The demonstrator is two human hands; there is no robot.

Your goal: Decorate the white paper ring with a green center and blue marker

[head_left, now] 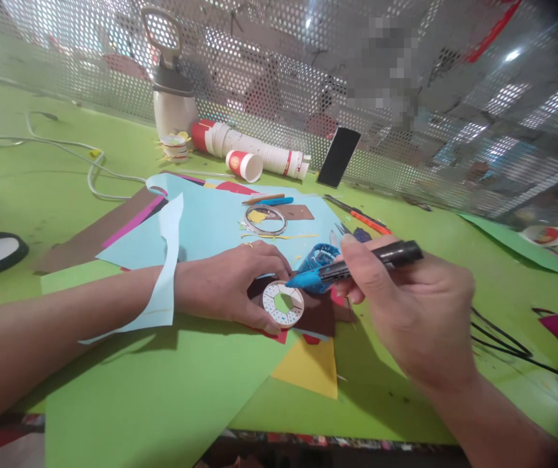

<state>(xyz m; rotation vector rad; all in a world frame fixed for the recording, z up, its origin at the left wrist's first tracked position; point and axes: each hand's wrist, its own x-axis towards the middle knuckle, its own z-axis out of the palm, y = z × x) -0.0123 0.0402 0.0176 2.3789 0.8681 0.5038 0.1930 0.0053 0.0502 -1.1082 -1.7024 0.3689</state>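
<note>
My left hand (240, 279) grips the edge of a small round white disc (291, 316) between thumb and fingers. A green hexagon sits at the disc's centre, ringed by segments drawn in dark lines, most with blue dots. My right hand (405, 312) holds a marker (356, 265) with a black barrel and blue front. Its point is at the disc's upper edge; whether it touches cannot be made out. Just behind the marker lies a blue looped thing (318, 255), partly hidden. A torn pale blue paper strip (169, 260) hangs across my left wrist.
Coloured paper sheets, including a green sheet (162, 383), lie under my hands. Behind are a tape roll (286, 224), stacked paper cups (259, 156), a white bottle (174, 107) and a phone (338, 157). A perforated screen (269, 71) borders the table; a black cable (503, 338) lies right.
</note>
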